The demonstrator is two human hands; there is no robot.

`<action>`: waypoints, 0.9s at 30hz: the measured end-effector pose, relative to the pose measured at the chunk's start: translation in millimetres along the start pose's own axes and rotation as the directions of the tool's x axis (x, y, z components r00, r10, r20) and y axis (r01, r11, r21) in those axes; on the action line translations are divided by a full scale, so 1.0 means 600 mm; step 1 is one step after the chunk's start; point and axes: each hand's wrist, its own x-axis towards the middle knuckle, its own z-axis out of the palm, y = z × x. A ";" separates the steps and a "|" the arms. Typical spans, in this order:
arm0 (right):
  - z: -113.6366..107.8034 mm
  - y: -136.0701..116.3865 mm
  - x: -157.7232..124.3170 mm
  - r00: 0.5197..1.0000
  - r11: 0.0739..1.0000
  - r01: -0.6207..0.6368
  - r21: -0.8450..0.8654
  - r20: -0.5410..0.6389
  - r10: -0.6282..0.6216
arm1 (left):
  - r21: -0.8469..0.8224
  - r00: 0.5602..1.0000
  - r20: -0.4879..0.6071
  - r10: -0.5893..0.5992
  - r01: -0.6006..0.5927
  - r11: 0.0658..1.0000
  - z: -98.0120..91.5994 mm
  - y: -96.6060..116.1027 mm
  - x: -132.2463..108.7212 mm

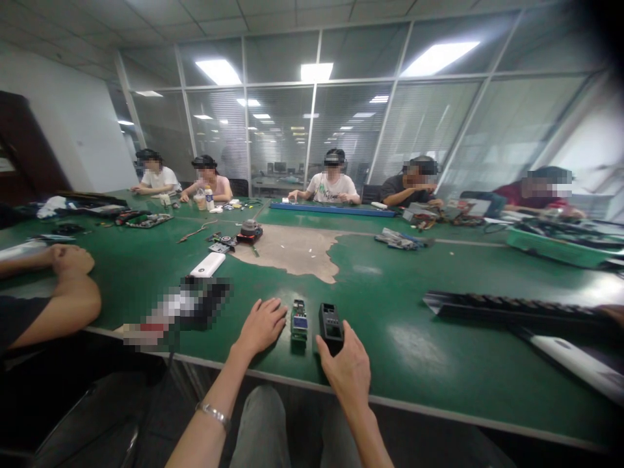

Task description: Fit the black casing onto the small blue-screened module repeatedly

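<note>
My left hand (260, 325) lies palm down on the green table (390, 305) near its front edge, fingers loosely curled, holding nothing. Just to its right lies a small green circuit board (299, 320) with a blue display. A black plastic housing (331, 323) lies next to the board. My right hand (347, 367) rests at the housing's near end, thumb touching it, its fingers bent under the palm and hidden. A metal bracelet (213, 413) is on my left wrist.
A white power bank (207, 264) and a blurred patch (178, 312) lie to the left. Another person's arm (58, 292) rests at the left edge. A black keyboard-like strip (511, 307) lies right. Several people sit along the far side. A worn tan patch (292, 250) marks the table's middle.
</note>
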 end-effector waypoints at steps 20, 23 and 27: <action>-0.031 -0.025 0.010 0.991 0.989 -0.095 0.112 0.106 0.083 | -0.014 1.000 0.002 0.016 -0.016 1.000 0.001 0.001 0.001; -0.043 -0.063 0.023 0.990 0.978 -0.110 0.180 0.109 0.091 | -0.014 1.000 -0.002 0.016 -0.016 1.000 0.002 0.000 0.000; -0.042 -0.116 0.033 0.986 0.987 -0.046 0.152 0.168 0.020 | -0.020 1.000 -0.003 0.011 -0.011 1.000 -0.001 -0.001 -0.003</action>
